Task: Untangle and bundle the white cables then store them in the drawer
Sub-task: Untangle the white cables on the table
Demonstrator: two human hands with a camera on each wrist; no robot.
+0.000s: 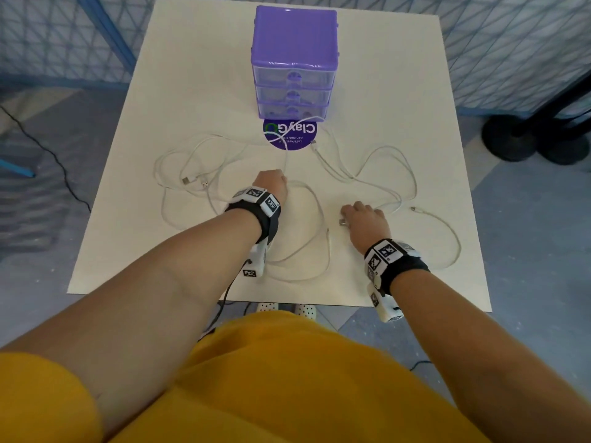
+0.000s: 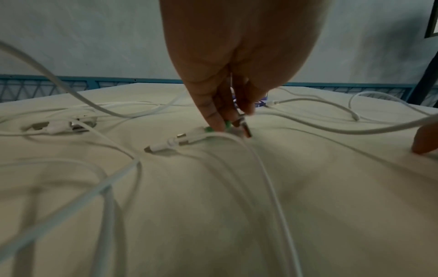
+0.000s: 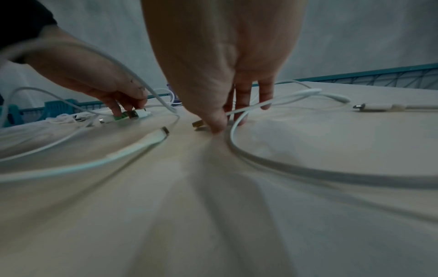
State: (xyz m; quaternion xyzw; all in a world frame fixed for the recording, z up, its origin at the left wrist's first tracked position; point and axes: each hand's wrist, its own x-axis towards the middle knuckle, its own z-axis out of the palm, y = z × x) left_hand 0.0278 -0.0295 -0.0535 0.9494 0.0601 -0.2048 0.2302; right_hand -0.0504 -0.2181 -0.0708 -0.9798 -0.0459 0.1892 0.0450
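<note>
Several thin white charging cables (image 1: 323, 215) are lying spread in loose, overlapping loops across the middle of the pale square tabletop (image 1: 415, 91), from centre left to centre right of the head view. A purple plastic three-drawer cabinet with clear drawer fronts (image 1: 294, 59) is standing at the upper centre of the frame, all drawers pushed in, with a round purple sticker (image 1: 289, 135) lying just below it and crossed by one cable. The left hand (image 1: 271, 183) is being lowered onto the cables at the centre of the frame; in the left wrist view its fingertips (image 2: 219, 123) are being pinched narrowly on a cable plug with a green part (image 2: 208, 129), beside other plugs resting on the tabletop. The right hand (image 1: 366, 222) is being held at lower centre right, and in the right wrist view its thumb and fingers (image 3: 217, 121) are being closed in a narrow grip on a metal USB plug (image 3: 198, 124) against the tabletop, with a cable looping beside them.
</note>
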